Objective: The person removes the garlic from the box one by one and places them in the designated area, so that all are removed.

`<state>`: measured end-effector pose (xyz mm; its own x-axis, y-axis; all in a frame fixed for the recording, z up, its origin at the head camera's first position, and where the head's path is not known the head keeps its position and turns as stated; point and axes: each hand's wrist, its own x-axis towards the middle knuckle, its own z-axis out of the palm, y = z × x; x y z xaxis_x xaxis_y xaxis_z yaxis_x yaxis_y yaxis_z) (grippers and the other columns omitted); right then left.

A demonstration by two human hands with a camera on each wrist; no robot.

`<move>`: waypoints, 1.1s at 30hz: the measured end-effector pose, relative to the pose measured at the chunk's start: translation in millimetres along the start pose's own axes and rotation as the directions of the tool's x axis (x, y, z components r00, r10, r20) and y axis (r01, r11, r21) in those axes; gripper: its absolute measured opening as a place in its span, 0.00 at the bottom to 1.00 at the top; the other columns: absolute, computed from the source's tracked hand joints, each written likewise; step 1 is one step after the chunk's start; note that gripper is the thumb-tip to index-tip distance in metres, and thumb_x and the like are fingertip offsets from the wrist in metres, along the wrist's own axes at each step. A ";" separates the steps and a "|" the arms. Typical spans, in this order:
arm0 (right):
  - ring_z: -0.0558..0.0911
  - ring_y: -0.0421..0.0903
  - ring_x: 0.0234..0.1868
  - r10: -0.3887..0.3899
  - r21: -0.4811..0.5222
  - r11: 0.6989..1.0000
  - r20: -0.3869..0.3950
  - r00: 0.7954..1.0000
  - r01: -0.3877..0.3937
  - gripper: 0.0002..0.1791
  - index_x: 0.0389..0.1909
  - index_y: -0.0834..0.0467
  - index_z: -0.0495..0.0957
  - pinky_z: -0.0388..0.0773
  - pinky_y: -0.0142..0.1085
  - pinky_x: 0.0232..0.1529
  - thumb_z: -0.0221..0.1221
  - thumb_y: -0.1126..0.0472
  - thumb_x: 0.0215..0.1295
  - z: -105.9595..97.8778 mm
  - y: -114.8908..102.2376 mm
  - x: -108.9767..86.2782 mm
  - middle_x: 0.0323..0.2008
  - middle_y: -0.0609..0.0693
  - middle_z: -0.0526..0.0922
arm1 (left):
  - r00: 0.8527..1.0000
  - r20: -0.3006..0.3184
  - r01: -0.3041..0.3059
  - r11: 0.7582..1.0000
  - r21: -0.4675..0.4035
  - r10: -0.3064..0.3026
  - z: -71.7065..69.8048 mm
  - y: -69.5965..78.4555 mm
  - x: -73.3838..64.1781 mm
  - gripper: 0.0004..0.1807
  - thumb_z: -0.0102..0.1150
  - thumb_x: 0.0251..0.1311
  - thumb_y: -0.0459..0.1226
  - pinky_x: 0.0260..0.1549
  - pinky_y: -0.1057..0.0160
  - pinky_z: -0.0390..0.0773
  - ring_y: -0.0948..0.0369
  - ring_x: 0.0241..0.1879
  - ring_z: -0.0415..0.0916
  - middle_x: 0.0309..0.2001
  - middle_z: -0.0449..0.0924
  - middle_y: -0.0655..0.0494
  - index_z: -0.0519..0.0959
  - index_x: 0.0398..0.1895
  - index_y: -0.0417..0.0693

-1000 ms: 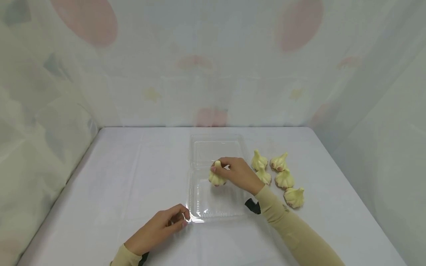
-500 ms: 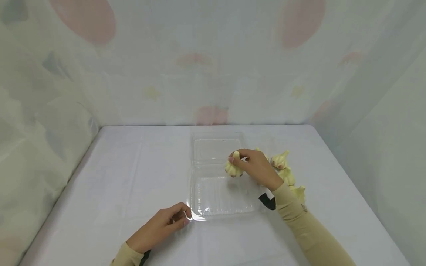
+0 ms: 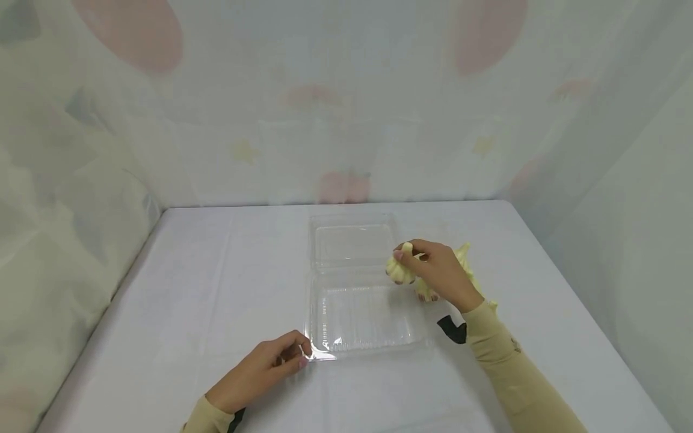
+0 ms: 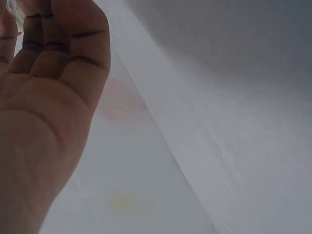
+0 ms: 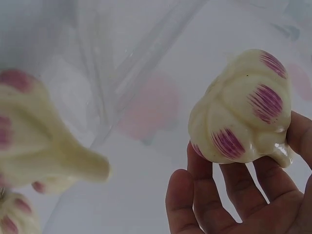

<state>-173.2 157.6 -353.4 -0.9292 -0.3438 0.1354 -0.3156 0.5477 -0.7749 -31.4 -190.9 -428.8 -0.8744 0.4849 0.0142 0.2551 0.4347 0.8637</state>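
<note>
My right hand (image 3: 441,270) pinches a garlic bulb (image 3: 399,272) by its stem, above the right edge of an open clear plastic container (image 3: 357,358). In the right wrist view the held garlic bulb (image 5: 243,107) shows purple streaks on pale cream. More garlic bulbs (image 3: 428,293) stand on the table just behind and right of this hand, partly hidden by it. At the container's near left corner, my left hand (image 3: 265,365) holds the rim between thumb and bent forefinger. Its palm and curled fingers fill the left side of the left wrist view.
The container's hinged lid (image 3: 352,243) lies folded back toward the far table edge. White cloth covers the table (image 3: 243,258). Patterned fabric walls (image 3: 346,120) rise at the back and both sides.
My right hand has moved right with the garlic bulb, from over the container's middle to its right edge beside the other bulbs. My left hand has stayed at the corner.
</note>
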 end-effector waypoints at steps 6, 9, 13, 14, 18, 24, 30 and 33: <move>0.86 0.45 0.40 0.052 -0.016 0.999 -0.036 0.998 -0.052 0.18 0.46 0.49 0.85 0.77 0.46 0.44 0.59 0.40 0.72 -16.9 4.7 -5.9 0.42 0.45 0.86 | 1.000 0.005 -0.002 1.000 -0.003 0.002 -0.1 1.0 -1.0 0.04 0.56 0.75 0.42 0.30 0.66 0.75 0.67 0.30 0.73 0.31 0.77 0.64 0.76 0.47 0.58; 0.86 0.47 0.42 0.053 -0.040 0.998 -0.062 0.997 -0.056 0.19 0.48 0.51 0.85 0.76 0.48 0.47 0.59 0.41 0.73 -24.1 5.8 -8.6 0.45 0.47 0.86 | 1.000 0.004 -0.012 1.000 -0.001 0.012 -0.9 0.8 -1.1 0.04 0.56 0.75 0.42 0.30 0.66 0.75 0.67 0.30 0.73 0.31 0.77 0.64 0.76 0.47 0.57; 0.86 0.49 0.44 0.066 -0.059 0.996 -0.083 0.994 -0.071 0.20 0.47 0.53 0.84 0.74 0.48 0.49 0.58 0.42 0.73 -30.2 10.0 -13.5 0.46 0.49 0.86 | 1.000 0.006 -0.005 1.000 -0.001 0.005 -1.6 1.1 -0.7 0.04 0.56 0.75 0.42 0.31 0.66 0.75 0.66 0.31 0.74 0.32 0.79 0.60 0.76 0.48 0.56; 0.86 0.49 0.44 0.071 -0.062 0.995 -0.083 0.994 -0.076 0.20 0.47 0.53 0.84 0.74 0.48 0.48 0.57 0.41 0.74 -30.7 11.7 -14.6 0.46 0.50 0.86 | 1.000 0.006 0.000 1.000 -0.002 0.000 -1.6 1.1 -0.7 0.05 0.56 0.75 0.42 0.32 0.66 0.75 0.66 0.31 0.74 0.32 0.79 0.60 0.76 0.48 0.55; 0.85 0.49 0.44 0.088 -0.062 0.994 -0.080 0.993 -0.093 0.21 0.47 0.52 0.84 0.74 0.47 0.47 0.56 0.39 0.74 -31.1 19.8 -18.9 0.46 0.50 0.85 | 1.000 0.001 0.013 1.000 0.000 -0.013 -1.5 1.3 -1.2 0.05 0.56 0.75 0.43 0.32 0.66 0.75 0.66 0.30 0.73 0.31 0.76 0.64 0.76 0.47 0.55; 0.84 0.50 0.45 0.100 -0.071 0.992 -0.106 0.989 -0.108 0.23 0.49 0.53 0.84 0.75 0.47 0.45 0.55 0.38 0.74 -33.5 28.8 -26.7 0.48 0.51 0.84 | 1.000 0.005 0.021 1.000 -0.009 -0.021 -0.5 1.7 -2.3 0.06 0.56 0.75 0.43 0.31 0.65 0.75 0.66 0.30 0.73 0.31 0.77 0.62 0.76 0.48 0.55; 0.83 0.52 0.46 0.113 -0.090 0.988 -0.122 0.986 -0.124 0.23 0.51 0.54 0.84 0.74 0.45 0.43 0.55 0.40 0.74 -37.4 35.2 -33.0 0.45 0.51 0.85 | 1.000 0.004 0.027 1.000 0.005 -0.027 -0.9 0.0 -1.9 0.07 0.56 0.75 0.44 0.31 0.65 0.75 0.67 0.30 0.73 0.31 0.78 0.60 0.76 0.48 0.54; 0.84 0.52 0.46 0.127 -0.095 0.986 -0.129 0.984 -0.139 0.23 0.51 0.54 0.84 0.75 0.45 0.43 0.56 0.39 0.74 -38.9 39.8 -36.4 0.46 0.51 0.85 | 0.999 0.003 0.033 0.999 0.016 -0.034 -0.2 -1.0 -1.3 0.07 0.56 0.75 0.45 0.31 0.65 0.75 0.67 0.30 0.73 0.31 0.77 0.61 0.76 0.48 0.55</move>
<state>-159.3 221.6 -365.2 -0.9787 -0.1703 0.1149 -0.1999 0.6602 -0.7241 -30.6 -192.1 -429.6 -0.8812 0.4725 -0.0163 0.2321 0.4625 0.8557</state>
